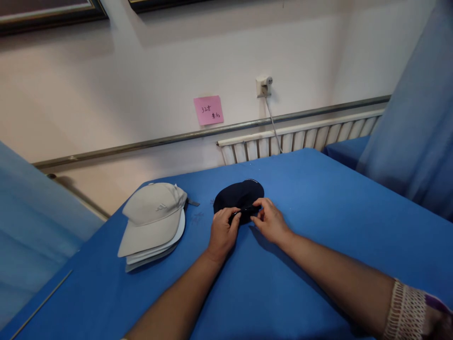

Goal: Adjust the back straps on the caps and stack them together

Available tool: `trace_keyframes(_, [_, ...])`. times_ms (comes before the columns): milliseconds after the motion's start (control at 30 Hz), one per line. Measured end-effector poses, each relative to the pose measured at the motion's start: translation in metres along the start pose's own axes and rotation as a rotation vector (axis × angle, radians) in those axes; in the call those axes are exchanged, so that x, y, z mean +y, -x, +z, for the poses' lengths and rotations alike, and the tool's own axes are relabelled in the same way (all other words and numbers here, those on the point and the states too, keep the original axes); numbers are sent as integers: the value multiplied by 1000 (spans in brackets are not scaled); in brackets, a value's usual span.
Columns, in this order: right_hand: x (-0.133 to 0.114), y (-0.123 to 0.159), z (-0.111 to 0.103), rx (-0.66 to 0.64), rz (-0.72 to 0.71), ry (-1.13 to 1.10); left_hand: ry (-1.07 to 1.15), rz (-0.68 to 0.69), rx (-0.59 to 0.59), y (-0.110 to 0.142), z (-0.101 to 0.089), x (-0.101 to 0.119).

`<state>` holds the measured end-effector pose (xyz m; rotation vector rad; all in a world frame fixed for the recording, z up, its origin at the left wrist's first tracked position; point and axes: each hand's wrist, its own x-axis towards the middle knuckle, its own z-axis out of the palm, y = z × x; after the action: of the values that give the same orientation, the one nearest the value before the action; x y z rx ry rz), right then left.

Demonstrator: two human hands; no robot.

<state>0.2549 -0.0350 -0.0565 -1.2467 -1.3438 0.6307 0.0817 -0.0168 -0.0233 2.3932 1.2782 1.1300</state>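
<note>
black cap [231, 194] partly hidden, picture frames [53, 19] cropped

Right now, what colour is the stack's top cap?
Top cap: pale greyish beige, clearest in the head view.

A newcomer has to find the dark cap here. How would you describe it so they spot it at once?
Find the blue table by the wall, below the pink note. On it, the left hand and the right hand pinch the near edge of the dark cap. It is nearly black, unlike the pale cap stack to its left.
</note>
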Motion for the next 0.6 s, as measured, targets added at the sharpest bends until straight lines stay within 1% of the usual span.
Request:
trace_keyframes(133, [1, -4, -3, -108, -121, 161, 23, 9, -13, 2, -2, 6])
trace_keyframes(200, [3, -7, -4, -144, -145, 200, 23, -1, -22, 2, -2, 6])
trace_keyframes(233, [4, -9, -5, -163, -133, 201, 24, -12, -24, 1, -1, 6])
trace_keyframes(367, [8, -13, -7, -266, -8, 131, 53, -87, -36, 0, 0, 0])
trace_keyframes(500, [6, -14, -9, -298, 26, 38, 95, -159, -77, -1, 3, -7])
trace_keyframes(600, [1, -11, -12, -354, 52, 85, 117, -175, -75, -2, 4, -9])
